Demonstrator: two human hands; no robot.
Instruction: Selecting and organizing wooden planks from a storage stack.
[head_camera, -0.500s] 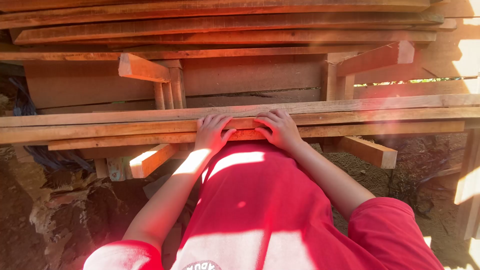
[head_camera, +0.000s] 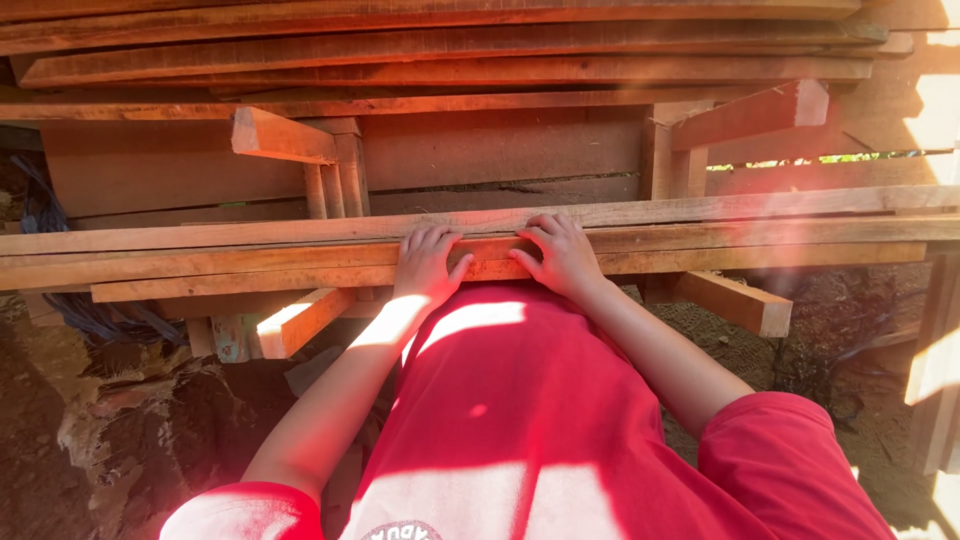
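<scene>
Stacked boards (head_camera: 450, 45), dirt ground (head_camera: 60, 440), short offcut (head_camera: 735, 303)

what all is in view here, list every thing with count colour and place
long planks: several, reddish brown, lying crosswise at waist height under both hands
upper plank stack: several, reddish brown, across the top of the view
short cross blocks: about four, light brown, sticking out toward the camera above and below the long planks
upright posts: a few, brown, behind the long planks
dirt ground: brown, lower left and right
dark cords: a bundle, bluish, at left under the planks
red shirt: one, bottom centre
left hand: one, fingers curled over the near planks
right hand: one, fingers curled over the same planks, beside the left
</scene>
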